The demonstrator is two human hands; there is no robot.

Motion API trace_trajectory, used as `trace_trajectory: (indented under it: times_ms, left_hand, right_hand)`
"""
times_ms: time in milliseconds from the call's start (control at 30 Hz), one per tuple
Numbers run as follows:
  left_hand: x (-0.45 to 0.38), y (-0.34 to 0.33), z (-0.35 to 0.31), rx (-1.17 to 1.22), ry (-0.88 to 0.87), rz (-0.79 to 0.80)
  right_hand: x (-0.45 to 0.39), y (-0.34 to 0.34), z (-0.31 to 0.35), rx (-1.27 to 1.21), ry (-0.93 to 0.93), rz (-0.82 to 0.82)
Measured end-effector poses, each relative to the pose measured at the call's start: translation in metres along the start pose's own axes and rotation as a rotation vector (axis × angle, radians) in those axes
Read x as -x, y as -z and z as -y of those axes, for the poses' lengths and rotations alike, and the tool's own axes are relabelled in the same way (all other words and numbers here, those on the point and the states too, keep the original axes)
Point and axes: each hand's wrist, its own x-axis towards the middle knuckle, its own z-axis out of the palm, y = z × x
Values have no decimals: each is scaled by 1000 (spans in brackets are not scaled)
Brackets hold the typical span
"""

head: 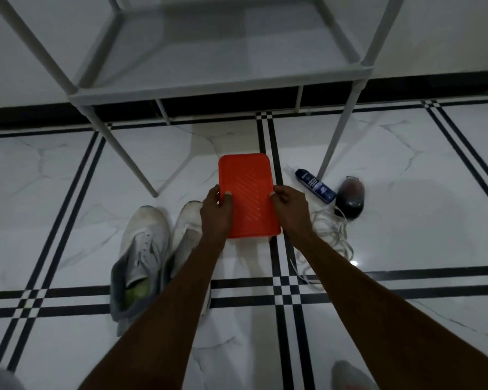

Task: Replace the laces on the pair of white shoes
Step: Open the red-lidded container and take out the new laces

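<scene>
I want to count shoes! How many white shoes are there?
2. One white shoe lies left on the floor; the other white shoe sits beside it, partly hidden by the left arm.

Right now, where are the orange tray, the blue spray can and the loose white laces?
orange tray (250, 192): head view, ribbed centre.
blue spray can (316, 186): head view, mid-body.
loose white laces (331, 230): head view, coiled bundle.

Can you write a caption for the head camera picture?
Both hands hold an orange tray above white shoes.
</scene>
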Motion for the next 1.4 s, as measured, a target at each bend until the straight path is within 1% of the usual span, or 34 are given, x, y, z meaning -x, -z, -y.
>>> trace_trajectory:
  times_ms: [100, 233, 267, 333, 367, 467, 533, 600, 633, 667, 733, 767, 833, 900, 967, 1033, 1100, 1200, 1233, 1333, 1400]
  left_hand:
    - [-7, -3, 6, -124, -31, 21]
    - [-14, -2, 5, -344, -136, -95]
    - [-16, -1, 3, -359, -151, -119]
    - [-16, 2, -9, -242, -157, -101]
    - [-14, 3, -17, -153, -124, -64]
    - [-13, 5, -34, 84, 71, 28]
    - [-16, 16, -42, 226, 170, -6]
    - [-18, 38, -48, 372, 227, -33]
    - [-19, 52, -48, 462, 246, -34]
    - [-19, 65, -47, 554, 258, -37]
    - [-16, 91, -41, 671, 274, -71]
    - [-15, 102, -36, 699, 286, -82]
    - [-8, 114, -24, 728, 303, -75]
    - [-2, 123, -12, 754, 315, -69]
    - [2, 129, -3, 764, 320, -67]
    - [5, 133, 4, 756, 322, -71]
    - [8, 137, 7, 739, 308, -66]
    - [10, 139, 7, 746, 317, -69]
    - [11, 139, 7, 742, 325, -89]
    - [17, 135, 2, 730, 336, -103]
    - [20, 134, -3, 733, 353, -120]
  right_hand:
    - [-1, -3, -2, -2, -16, 41]
    - [-2, -7, -3, 11, -12, 88]
    - [-3, -8, -3, 11, -30, 96]
    - [-5, -7, -1, 6, -72, 113]
    - [-6, -6, 0, -2, -98, 127]
    - [-10, 0, 2, -28, -155, 130]
    - [-9, 9, 9, -53, -103, 60]
    - [-15, 19, 12, -20, 24, -41]
    - [-17, 21, 14, 16, 94, -48]
    - [-21, 21, 15, 59, 154, -7]
    - [-28, 13, 21, 207, 256, 156]
    - [-28, 4, 25, 321, 276, 243]
    - [-30, -17, 31, 596, 260, 450]
    - [-35, -39, 31, 882, 231, 611]
    - [-41, -54, 26, 1115, 204, 720]
    - [-45, -64, 18, 1277, 223, 801]
    - [-43, -71, 5, 1355, 282, 768]
    - [-40, -75, -19, 1238, 341, 515]
    - [-38, -76, -22, 1189, 365, 470]
    - [-39, -70, -22, 1070, 347, 435]
    - [-43, -63, -15, 973, 288, 397]
